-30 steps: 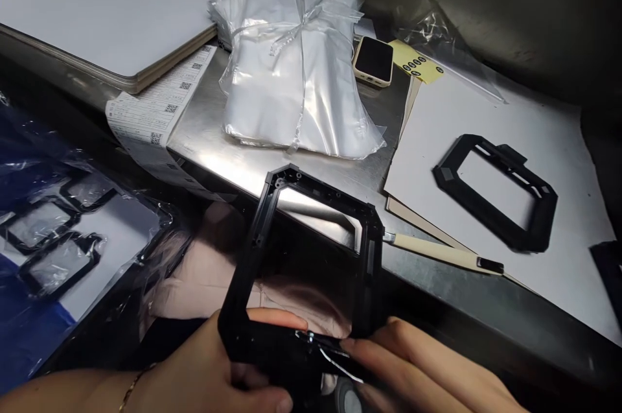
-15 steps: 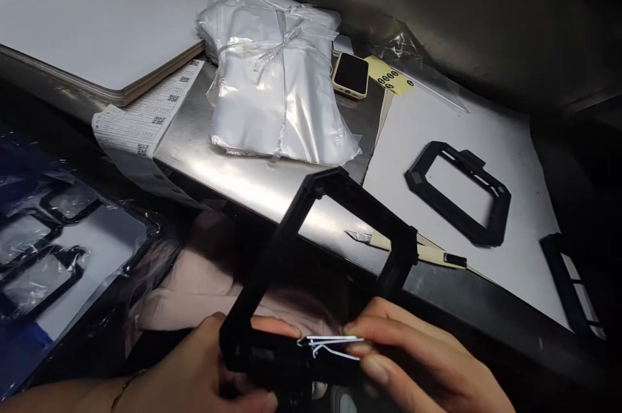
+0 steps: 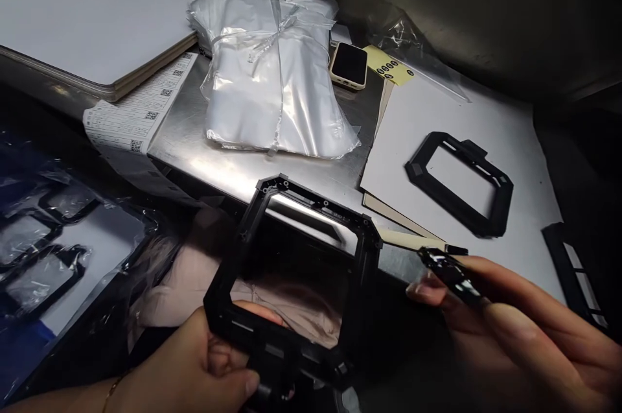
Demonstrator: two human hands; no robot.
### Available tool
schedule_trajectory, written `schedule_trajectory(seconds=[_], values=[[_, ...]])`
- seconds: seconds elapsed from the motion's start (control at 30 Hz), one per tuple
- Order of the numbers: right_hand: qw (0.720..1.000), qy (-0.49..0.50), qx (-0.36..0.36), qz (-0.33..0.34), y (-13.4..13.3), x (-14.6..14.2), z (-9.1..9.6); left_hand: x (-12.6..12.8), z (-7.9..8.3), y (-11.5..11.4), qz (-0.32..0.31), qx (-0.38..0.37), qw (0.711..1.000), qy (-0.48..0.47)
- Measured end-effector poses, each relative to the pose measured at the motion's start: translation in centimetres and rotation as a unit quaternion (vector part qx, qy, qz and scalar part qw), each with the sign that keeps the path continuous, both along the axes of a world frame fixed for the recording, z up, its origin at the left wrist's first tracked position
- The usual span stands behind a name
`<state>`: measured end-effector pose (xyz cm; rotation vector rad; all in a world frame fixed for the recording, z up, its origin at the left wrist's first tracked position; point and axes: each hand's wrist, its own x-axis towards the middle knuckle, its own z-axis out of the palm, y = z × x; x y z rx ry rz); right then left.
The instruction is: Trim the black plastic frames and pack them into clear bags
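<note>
My left hand (image 3: 194,361) grips the lower left corner of a black plastic frame (image 3: 226,283) with cut-off corners, its ribbed side with small screw holes facing me. Pinched between the thumb and fingers of my right hand (image 3: 525,329) is a small shiny metal tool (image 3: 451,273), which looks like a nail clipper. It is held to the right of the frame, apart from it. Behind it on the table lies a craft knife with a pale handle (image 3: 408,239), partly hidden. A similar black frame (image 3: 422,173) lies on white sheets farther right.
A tied stack of clear plastic bags (image 3: 262,89) lies on the metal table (image 3: 184,134). Beside it are a phone (image 3: 348,66), a yellow sticker sheet (image 3: 389,66) and white board sheets (image 3: 97,11). Bagged frames (image 3: 43,270) fill the lower left. Another frame (image 3: 573,270) stands at the right.
My right hand has moved right and up, taking the nail clipper away from the frame's lower edge. My left hand has tilted the frame so its inner side faces me.
</note>
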<state>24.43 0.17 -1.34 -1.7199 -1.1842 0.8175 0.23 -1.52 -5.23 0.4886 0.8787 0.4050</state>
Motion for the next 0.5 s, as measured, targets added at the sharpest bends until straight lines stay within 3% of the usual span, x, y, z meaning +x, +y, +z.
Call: schedule_trajectory(seconds=[0.17, 0.27, 0.37, 0.5], values=[[0.982, 0.081, -0.082, 0.150, -0.2, 0.1, -1.8, 0.1, -0.1, -0.2, 0.034, 0.017, 0.997, -0.072], [0.973, 0.117, -0.140, 0.143, -0.3, -0.7, -2.0, 0.3, -0.1, -0.2, -0.003, 0.031, 0.998, -0.051], [0.976, 0.099, -0.147, 0.125, -0.7, -1.0, -2.1, 0.1, 0.2, 0.0, -0.027, 0.035, 0.999, -0.027], [0.984, 0.028, -0.132, 0.116, -1.8, 0.0, -2.8, -0.7, 0.5, 0.5, 0.043, -0.010, 0.991, -0.123]])
